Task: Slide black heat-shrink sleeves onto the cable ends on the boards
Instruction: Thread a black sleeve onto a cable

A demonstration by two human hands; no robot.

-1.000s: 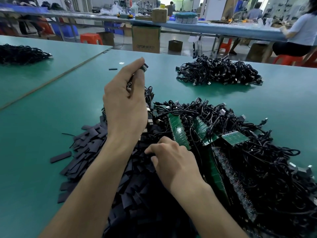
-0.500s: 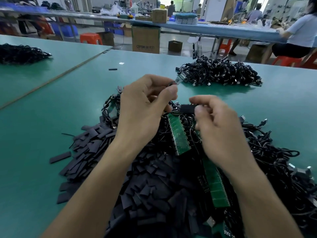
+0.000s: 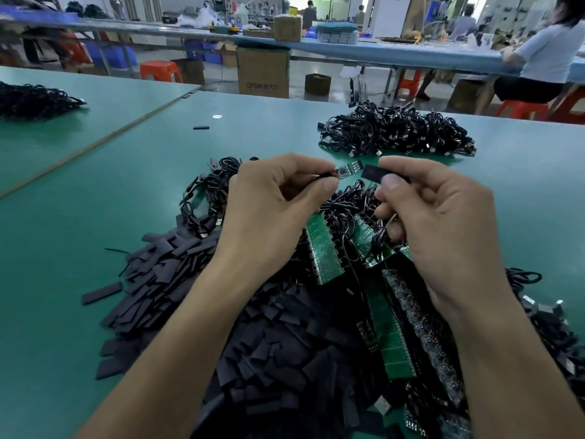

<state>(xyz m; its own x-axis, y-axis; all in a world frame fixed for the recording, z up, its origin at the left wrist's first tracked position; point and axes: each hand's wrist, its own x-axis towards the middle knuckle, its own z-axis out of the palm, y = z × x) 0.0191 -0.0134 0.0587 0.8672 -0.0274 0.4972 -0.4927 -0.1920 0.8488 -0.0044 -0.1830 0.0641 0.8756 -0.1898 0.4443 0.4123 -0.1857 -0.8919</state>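
Nearby: sleeve pile front-left | green boards centre | cable heap beyond

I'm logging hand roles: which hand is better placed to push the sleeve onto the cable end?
Right. The right hand pinches the black sleeve, its end facing the small board that the left hand pinches by its cable.

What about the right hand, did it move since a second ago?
Yes. The right hand left the pile of flat black heat-shrink sleeves, moving up and away toward the far heap of black cables.
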